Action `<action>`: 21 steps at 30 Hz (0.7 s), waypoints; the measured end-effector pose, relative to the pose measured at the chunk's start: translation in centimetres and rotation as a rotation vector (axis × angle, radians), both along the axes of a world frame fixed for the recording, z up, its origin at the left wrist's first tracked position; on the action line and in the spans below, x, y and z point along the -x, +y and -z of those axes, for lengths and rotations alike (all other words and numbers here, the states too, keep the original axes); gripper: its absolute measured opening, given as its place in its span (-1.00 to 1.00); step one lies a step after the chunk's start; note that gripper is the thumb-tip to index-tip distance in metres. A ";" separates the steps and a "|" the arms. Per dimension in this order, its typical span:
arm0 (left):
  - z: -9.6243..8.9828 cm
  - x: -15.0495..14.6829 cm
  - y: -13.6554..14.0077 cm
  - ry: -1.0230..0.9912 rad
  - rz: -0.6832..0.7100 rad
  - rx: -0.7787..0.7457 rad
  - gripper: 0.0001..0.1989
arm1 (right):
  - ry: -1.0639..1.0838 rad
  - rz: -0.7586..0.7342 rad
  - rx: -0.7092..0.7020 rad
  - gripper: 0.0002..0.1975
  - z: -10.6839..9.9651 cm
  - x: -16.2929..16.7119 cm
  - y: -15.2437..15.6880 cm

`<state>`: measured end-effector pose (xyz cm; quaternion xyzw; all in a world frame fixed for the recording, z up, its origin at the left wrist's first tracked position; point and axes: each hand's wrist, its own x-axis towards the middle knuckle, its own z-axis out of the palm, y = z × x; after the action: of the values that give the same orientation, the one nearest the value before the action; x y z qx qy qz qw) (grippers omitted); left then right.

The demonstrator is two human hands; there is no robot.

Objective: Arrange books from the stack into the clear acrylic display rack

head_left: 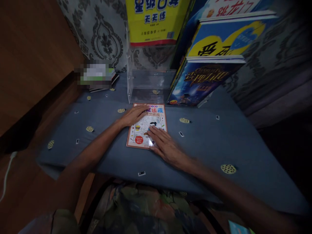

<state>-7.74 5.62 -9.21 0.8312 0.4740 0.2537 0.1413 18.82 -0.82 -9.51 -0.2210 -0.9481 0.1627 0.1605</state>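
A thin picture book [138, 132] with an orange border lies closed and flat on the cloth-covered table, its cover facing up. Across its upper left part rests my left hand [135, 115], fingers stretched out and pointing right, hiding some of the title. My right hand [164, 140] lies on the lower right part of the cover, palm down with the fingers extended. Neither hand grips anything. Behind the book stands a clear acrylic rack [151, 94], close to the book's top edge.
The rack holds a yellow workbook [156, 29], a dark blue book [204, 83] and a blue-yellow book [219, 39]. A small stack of books [102, 84], partly blurred, sits at the back left. The grey-blue tablecloth [204, 139] has a pineapple print. A white cable [8, 172] hangs at left.
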 end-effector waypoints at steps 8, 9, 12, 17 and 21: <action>-0.5 -0.4 -0.3 0.055 -0.030 -0.019 -0.54 | -0.077 0.038 0.035 -0.06 -0.4 -3.8 3.5; -0.6 -0.5 -0.3 0.072 -0.031 -0.018 -0.53 | -0.083 0.026 0.037 0.00 -0.3 -4.1 3.9; -0.8 -0.5 -0.3 0.109 -0.043 -0.004 -0.51 | -0.097 -0.009 0.047 0.09 0.0 -4.4 5.0; -1.1 -0.6 -0.3 0.148 -0.061 0.039 -0.46 | -0.103 -0.036 0.078 0.18 0.1 -4.5 5.5; -1.3 -1.0 -0.3 0.202 -0.074 0.067 -0.42 | -0.103 -0.037 0.091 0.18 -0.1 -4.5 5.4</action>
<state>-6.79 5.33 -7.91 0.8294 0.5243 0.1576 0.1112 23.36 4.58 -9.46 -0.2187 -0.9506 0.1969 0.0984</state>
